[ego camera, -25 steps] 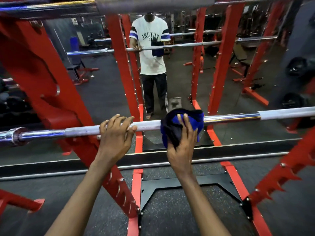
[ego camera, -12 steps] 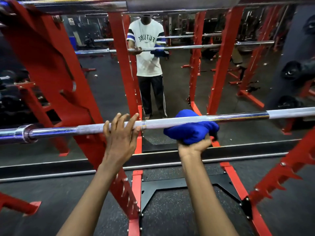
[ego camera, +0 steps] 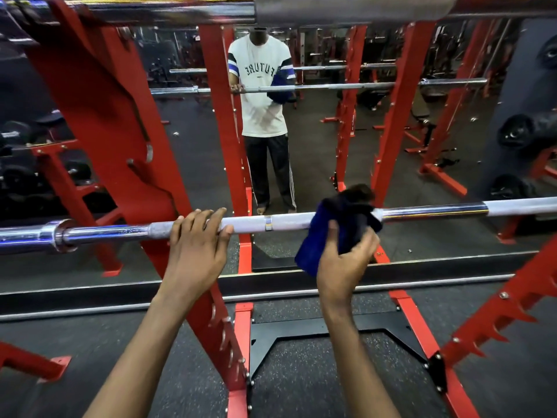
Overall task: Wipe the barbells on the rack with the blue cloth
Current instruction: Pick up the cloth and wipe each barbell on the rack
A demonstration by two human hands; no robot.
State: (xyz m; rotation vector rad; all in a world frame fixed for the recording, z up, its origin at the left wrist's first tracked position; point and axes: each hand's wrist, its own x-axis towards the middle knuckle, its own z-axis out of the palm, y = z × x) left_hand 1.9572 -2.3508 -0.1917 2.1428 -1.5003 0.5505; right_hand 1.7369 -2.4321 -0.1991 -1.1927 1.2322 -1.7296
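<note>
running left to right across the view at hand height, the barbell [ego camera: 286, 221] rests on the red rack [ego camera: 120, 140], its long axis square to both forearms. the left hand [ego camera: 196, 245] lies over the dull knurled stretch with fingers hooked on the steel, and the right hand [ego camera: 340, 260] clutches the blue cloth [ego camera: 331, 224], a soft bunched rag draped over the shaft. polished chrome lies just beyond the cloth, nearest the right hand, so the next wipe probably slides that way.

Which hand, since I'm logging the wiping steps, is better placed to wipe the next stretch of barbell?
Right. The right hand grips the blue cloth draped over the barbell, so it can slide along. The left hand grips bare bar, with no cloth.
</note>
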